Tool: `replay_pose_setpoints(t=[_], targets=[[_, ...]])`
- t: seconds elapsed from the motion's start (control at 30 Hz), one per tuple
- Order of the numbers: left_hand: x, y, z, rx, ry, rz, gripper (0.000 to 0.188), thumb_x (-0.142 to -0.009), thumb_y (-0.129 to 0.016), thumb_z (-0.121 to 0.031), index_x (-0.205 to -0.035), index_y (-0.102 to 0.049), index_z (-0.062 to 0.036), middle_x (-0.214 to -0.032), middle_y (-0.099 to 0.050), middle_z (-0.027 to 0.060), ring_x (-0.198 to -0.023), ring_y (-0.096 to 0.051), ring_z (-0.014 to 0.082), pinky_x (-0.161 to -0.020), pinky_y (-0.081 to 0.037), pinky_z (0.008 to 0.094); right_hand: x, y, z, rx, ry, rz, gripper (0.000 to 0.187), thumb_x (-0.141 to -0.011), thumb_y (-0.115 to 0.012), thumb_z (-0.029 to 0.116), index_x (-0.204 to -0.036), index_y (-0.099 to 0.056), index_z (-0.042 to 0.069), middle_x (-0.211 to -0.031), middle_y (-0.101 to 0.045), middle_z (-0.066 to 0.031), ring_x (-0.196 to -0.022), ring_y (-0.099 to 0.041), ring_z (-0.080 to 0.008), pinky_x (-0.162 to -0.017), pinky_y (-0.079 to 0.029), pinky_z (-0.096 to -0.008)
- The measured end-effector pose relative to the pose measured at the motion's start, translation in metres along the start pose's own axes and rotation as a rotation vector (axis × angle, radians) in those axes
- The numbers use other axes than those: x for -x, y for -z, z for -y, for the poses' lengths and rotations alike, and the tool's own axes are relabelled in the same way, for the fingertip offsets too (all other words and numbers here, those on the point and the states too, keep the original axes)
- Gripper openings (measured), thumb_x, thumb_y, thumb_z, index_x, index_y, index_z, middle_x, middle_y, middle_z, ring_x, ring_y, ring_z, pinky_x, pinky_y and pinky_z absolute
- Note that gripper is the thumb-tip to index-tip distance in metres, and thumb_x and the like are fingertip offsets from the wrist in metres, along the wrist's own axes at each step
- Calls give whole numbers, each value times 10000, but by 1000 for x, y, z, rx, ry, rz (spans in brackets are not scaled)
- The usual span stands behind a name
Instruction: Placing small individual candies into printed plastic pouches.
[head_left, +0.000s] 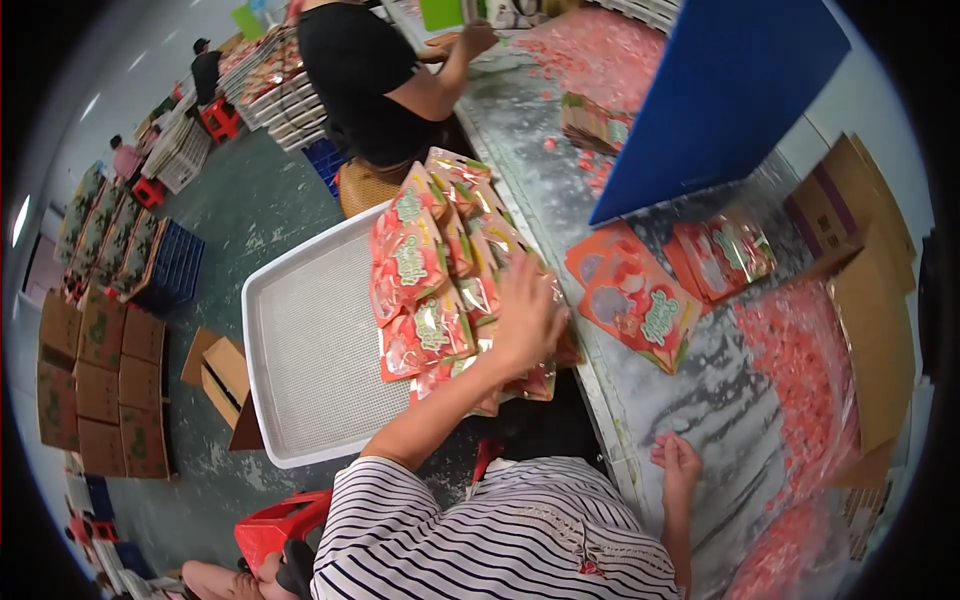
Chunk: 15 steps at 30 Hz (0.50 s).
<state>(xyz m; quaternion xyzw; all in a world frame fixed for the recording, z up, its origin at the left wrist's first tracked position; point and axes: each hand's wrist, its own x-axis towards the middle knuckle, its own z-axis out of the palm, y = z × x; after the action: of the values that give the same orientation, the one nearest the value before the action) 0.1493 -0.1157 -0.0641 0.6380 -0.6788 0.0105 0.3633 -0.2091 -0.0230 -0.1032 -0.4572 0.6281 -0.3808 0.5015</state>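
My left hand (525, 315) reaches across a heap of red candy pouches (430, 325), fingers stretched out over the heap's right edge. The glossy pouches overlap in the right half of a white mesh-bottomed tray (318, 345). Over the work table's near edge is my right hand (677, 462), its fingers curled together; whatever may be in them is hidden. A small pale piece shows just beyond those fingertips. Flat red pouches (640, 300) lie fanned on the table, farther from my right hand. Beside them is a stack of more pouches (720, 255).
A blue upright board (725, 100) divides the table (650, 400). Loose red candies (790, 370) lie along the right, by an open cardboard box (870, 330). A co-worker in black (365, 80) works ahead. A red stool (280, 525) and stacked cartons (105, 385) stand left.
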Motion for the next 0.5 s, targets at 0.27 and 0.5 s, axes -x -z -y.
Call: replay_pose_setpoints(t=[0.27, 0.5], targets=[[-17, -115, -99, 115, -165, 360, 767, -803, -641, -501, -1310, -448, 42, -1388, -360, 307, -1311, -283, 514, -1081, -208, 601, -4, -8, -3, -242, -48, 15, 263, -980, -512, 140, -1132, -582, -63, -969, -662, -148, -673, -634, -157, -624, -572, -287], [-13, -176, -132, -280, -167, 419, 664, -798, -599, -409, -1305, -488, 6, -1348, -403, 330, -1264, -314, 569, -972, -263, 697, 3, 3, -17, -168, 10, 18, 272, -977, -533, 193, -1116, -582, -36, -942, -658, -130, -639, -618, -144, -570, -560, -284]])
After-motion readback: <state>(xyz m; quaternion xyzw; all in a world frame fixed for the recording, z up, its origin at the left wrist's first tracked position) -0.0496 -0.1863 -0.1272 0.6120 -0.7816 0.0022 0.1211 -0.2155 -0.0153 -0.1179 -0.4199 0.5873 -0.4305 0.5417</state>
